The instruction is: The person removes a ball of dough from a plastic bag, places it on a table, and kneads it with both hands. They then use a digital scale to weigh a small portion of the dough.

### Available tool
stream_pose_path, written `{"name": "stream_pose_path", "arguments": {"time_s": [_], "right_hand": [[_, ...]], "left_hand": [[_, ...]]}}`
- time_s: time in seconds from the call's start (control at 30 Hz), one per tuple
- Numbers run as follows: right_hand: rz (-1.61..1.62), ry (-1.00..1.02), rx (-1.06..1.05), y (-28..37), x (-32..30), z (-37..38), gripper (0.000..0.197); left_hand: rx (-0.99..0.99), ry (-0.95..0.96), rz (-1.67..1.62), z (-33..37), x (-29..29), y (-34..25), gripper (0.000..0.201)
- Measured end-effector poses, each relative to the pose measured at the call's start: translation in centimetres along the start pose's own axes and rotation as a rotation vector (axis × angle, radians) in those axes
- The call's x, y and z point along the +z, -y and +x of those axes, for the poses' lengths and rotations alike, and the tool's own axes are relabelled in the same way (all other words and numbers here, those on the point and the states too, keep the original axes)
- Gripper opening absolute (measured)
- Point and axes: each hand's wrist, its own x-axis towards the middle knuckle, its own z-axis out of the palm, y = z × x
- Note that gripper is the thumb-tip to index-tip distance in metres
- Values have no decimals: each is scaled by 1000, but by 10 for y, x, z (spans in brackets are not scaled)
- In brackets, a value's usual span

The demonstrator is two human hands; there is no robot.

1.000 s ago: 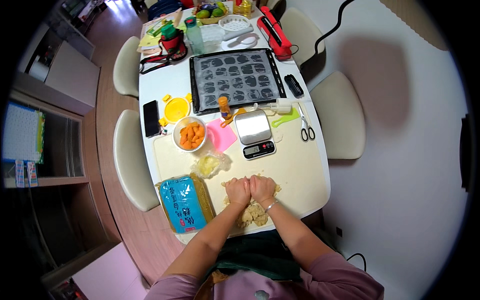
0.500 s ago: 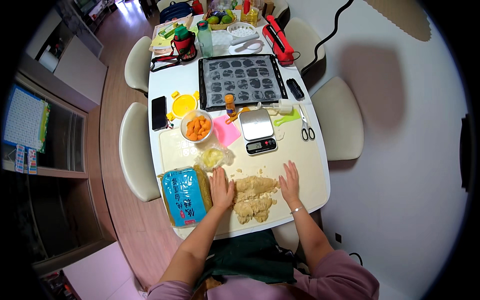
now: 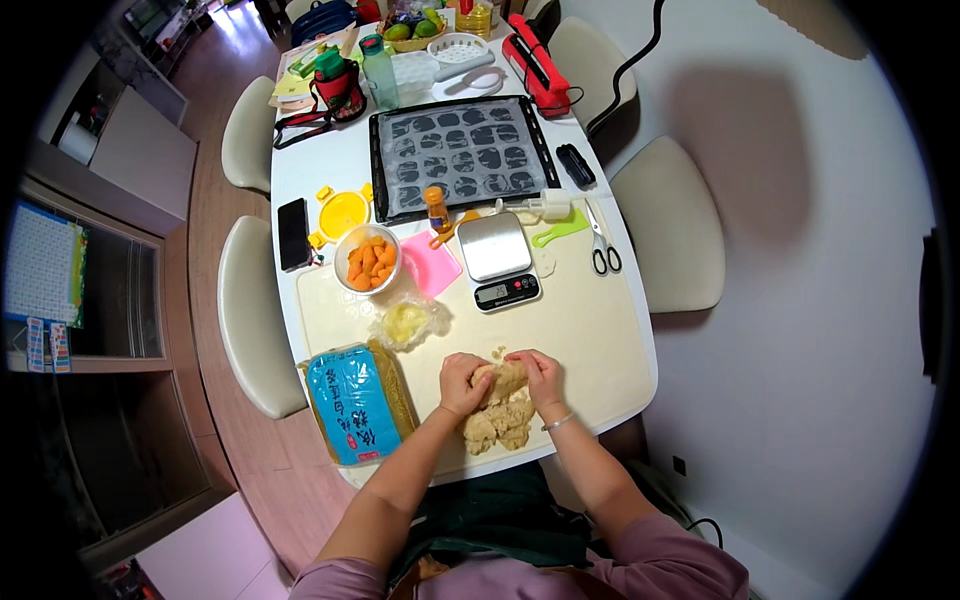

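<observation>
Crumbly beige dough point(image 3: 499, 424) lies in rough pieces on the cream mat point(image 3: 590, 350) near the table's front edge. My left hand point(image 3: 464, 384) and my right hand point(image 3: 543, 380) grip the far piece of dough point(image 3: 502, 378) from both ends, fingers curled round it. The nearer portion sits just below my hands, touching neither clearly. Left of my left hand stands a blue-labelled plastic pack point(image 3: 356, 402) of yellowish-brown filling. Beyond it is a crumpled clear bag point(image 3: 410, 322) with something pale yellow inside. A few dough crumbs lie beyond my fingers.
A digital scale point(image 3: 497, 260) stands ahead, with a bowl of orange balls point(image 3: 367, 260) to its left and scissors point(image 3: 602, 240) to its right. A black baking tray point(image 3: 375, 165) lined with paper lies farther back. A phone point(image 3: 293, 234) rests at the left edge.
Both hands have come inward from either side of the dough and taken hold of its far piece, which now looks shorter and more bunched. The whole view has shifted slightly.
</observation>
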Motion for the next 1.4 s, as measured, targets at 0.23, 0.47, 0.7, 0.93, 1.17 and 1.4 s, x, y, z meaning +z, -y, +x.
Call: {"name": "stream_pose_path", "arguments": {"time_s": [0.23,0.47,0.7,0.93,1.17,1.4], "right_hand": [[387,-41,181,14,12,7,21],[26,-32,2,35,9,2,21],[-314,-21,-215,85,42,-5,19],[-450,-2,-231,52,61,7,20],[-675,61,-236,32,58,4,31],[-747,-31,-448,23,66,12,26]], "left_hand": [[-92,-160,-131,6,22,-2,30],[-111,-192,-621,15,40,-18,36],[-469,-114,-422,-5,-1,-21,39],[-587,-281,-213,1,23,-33,50],[-291,-375,254,7,29,-30,25],[-116,-342,288,8,21,-12,20]]}}
